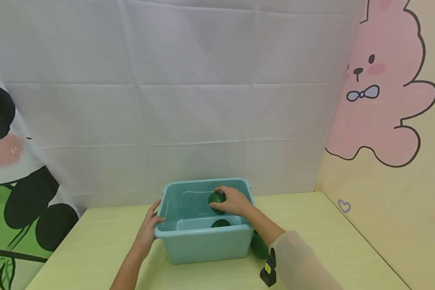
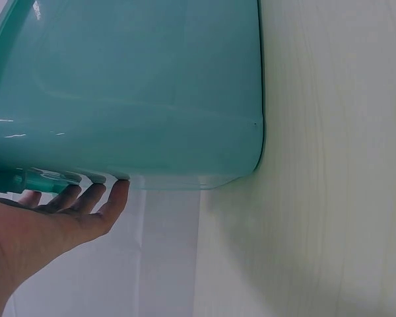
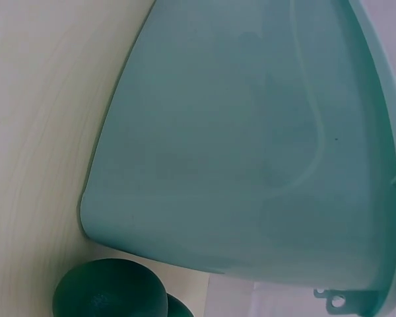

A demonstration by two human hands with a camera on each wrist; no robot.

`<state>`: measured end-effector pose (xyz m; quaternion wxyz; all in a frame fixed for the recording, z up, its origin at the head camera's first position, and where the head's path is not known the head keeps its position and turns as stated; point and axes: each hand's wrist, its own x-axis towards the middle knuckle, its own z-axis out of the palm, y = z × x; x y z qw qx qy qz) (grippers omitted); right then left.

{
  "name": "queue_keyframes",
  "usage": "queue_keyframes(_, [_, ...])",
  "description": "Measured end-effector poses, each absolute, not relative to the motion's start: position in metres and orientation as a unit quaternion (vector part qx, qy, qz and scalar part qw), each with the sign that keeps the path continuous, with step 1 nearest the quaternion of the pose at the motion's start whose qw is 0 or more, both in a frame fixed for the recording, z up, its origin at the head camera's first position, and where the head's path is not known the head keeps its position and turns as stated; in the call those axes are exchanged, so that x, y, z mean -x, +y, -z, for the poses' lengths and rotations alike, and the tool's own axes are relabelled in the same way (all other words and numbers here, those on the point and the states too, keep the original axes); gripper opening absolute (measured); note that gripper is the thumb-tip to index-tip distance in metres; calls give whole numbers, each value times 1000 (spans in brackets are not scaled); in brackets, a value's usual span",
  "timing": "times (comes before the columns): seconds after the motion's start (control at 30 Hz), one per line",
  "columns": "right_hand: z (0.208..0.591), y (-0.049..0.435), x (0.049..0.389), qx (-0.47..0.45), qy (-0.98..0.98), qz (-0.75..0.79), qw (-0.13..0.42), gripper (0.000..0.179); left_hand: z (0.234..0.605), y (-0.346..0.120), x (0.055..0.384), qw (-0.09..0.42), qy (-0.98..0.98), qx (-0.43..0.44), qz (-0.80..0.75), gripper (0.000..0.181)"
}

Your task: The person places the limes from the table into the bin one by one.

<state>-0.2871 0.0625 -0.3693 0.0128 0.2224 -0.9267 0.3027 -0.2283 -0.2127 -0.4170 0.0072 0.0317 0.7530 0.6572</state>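
A light teal plastic bin (image 1: 206, 245) stands on the table, its top open toward me. My left hand (image 1: 147, 229) holds its left rim; in the left wrist view that hand's fingers (image 2: 112, 206) lie under the lip, against the outer wall. Reaching over the right side, my right hand (image 1: 233, 201) grips a smooth dark green round object (image 1: 216, 198) inside the bin, thumb and fingers on either side of it. A second dark green object (image 1: 221, 223) sits lower in the bin, partly hidden by the front wall. The right wrist view does not show the right hand's grip.
Dark green rounded objects (image 3: 109, 290) lie on the table outside the bin's right side, partly behind my right forearm in the head view. The pale yellow table (image 1: 108, 241) meets a white cloth (image 1: 195, 100) at the back and a wall (image 1: 384, 205) at right.
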Motion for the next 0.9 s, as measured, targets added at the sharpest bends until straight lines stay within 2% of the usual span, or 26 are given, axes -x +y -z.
queue_keyframes(0.33, [367, 64, 287, -230, -915, -330, 20, 45, 417, -213, 229, 14, 754, -37, -656, 66])
queue_keyframes(0.9, [361, 74, 289, -216, -923, -318, 30, 38, 418, -212, 228, 10, 752, -37, -658, 66])
